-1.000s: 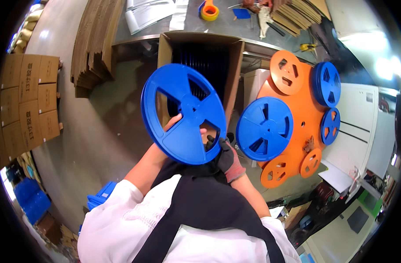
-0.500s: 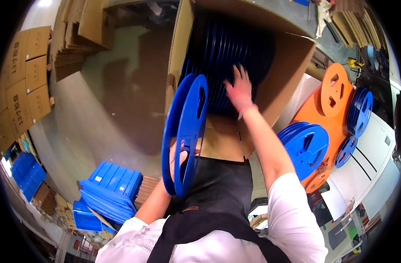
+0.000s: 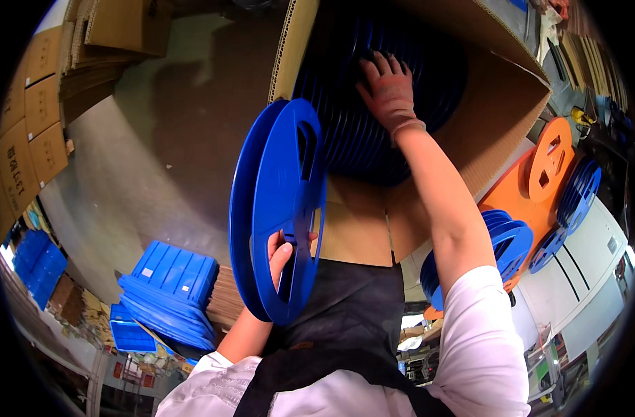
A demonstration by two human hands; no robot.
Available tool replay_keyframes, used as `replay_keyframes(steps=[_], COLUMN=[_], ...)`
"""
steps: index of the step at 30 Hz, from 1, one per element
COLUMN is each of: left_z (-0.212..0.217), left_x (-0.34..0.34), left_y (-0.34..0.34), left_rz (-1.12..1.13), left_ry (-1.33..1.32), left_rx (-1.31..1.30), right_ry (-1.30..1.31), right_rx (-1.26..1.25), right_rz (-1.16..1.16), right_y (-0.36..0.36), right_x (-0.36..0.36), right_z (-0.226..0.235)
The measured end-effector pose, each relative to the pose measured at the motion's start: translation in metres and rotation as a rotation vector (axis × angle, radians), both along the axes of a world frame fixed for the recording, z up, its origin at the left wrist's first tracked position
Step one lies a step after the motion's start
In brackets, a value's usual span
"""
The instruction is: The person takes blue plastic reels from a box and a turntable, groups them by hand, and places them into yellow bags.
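A blue plastic reel with two wide flanges stands on edge in front of me, beside the near left corner of an open cardboard box. My left hand reaches through its cut-outs and is closed around the middle of it; part of the fingers is hidden by the flange. Inside the box, many blue reels stand packed in a row, edges up. My right hand, in a thin reddish glove, lies over these edges with its fingers spread. The fingertips are in shadow, and none of the reels is gripped.
Right of the box, more blue reels stand by an orange disc-shaped piece. Stacked blue plastic crates sit at the lower left. Flattened cardboard and closed cartons line the far left.
My right hand has moved farther into the box over the row of reels. The reel in my left hand has turned to show more of its face. The whole view has shifted slightly.
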State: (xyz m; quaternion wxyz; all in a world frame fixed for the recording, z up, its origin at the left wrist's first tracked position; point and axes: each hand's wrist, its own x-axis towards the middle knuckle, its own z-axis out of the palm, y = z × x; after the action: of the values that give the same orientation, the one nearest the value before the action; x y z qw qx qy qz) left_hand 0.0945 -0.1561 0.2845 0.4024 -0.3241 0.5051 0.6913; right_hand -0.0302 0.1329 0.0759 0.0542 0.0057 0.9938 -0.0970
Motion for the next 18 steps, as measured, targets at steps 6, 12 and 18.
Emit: replay_keyframes(steps=[6,12,18], left_z=[-0.001,-0.011,-0.014], left_x=[-0.002,-0.014,-0.023], left_y=[0.005,0.005,0.017], left_rz=[-0.053,-0.136,-0.112], left_ry=[0.063,0.096,0.211], left_rx=[-0.059,-0.055,-0.083], right_ry=[0.096,-0.177,-0.205], right_rx=[0.122,0.088,-0.244], right_rz=[-0.382,-0.493,-0.600], right_y=[-0.027,-0.004,-0.004], right_x=[-0.046,-0.083,-0.057], right_z=[-0.003,0.009,0.026])
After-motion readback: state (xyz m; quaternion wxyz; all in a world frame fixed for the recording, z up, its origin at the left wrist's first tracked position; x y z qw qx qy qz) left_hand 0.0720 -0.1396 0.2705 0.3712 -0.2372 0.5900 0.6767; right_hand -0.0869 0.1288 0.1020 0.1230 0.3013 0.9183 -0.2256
